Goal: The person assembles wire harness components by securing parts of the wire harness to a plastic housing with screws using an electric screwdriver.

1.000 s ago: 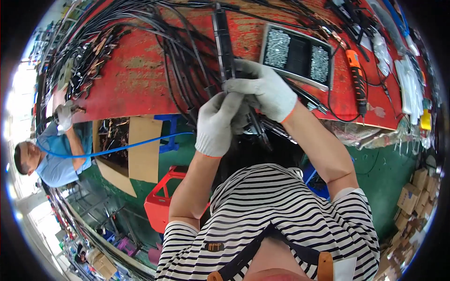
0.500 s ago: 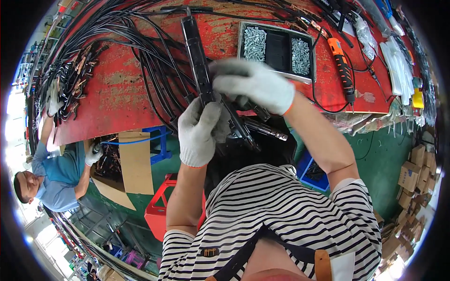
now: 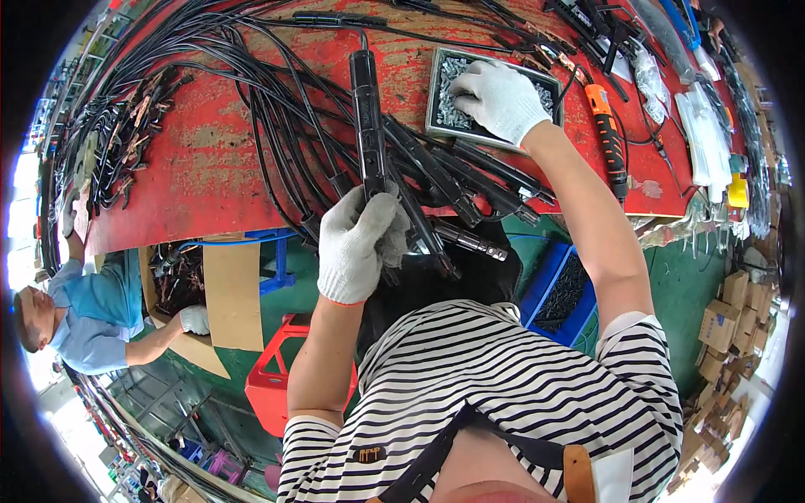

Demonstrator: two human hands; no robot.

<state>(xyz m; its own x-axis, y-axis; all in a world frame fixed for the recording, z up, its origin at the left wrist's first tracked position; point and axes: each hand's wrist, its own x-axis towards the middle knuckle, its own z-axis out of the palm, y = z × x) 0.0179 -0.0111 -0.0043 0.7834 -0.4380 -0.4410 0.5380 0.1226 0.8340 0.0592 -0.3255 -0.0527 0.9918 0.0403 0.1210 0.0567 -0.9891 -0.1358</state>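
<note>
Red workbench strewn with black cables, seen from above.

Left hand (image 3: 359, 243), gloved, forearm raised, is clenched around one black handle (image 3: 366, 117) standing at the bench edge. Right hand (image 3: 501, 99), arm stretched forward, rests with fingers curled down in one tray of screws (image 3: 438, 105), beside one orange screwdriver (image 3: 610, 138).

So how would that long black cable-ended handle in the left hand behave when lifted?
The long black handle looks rigid and would probably stay straight. Its trailing black cable curves loosely, so it likely drags and snags. The gloved left hand probably grips it securely.
</note>
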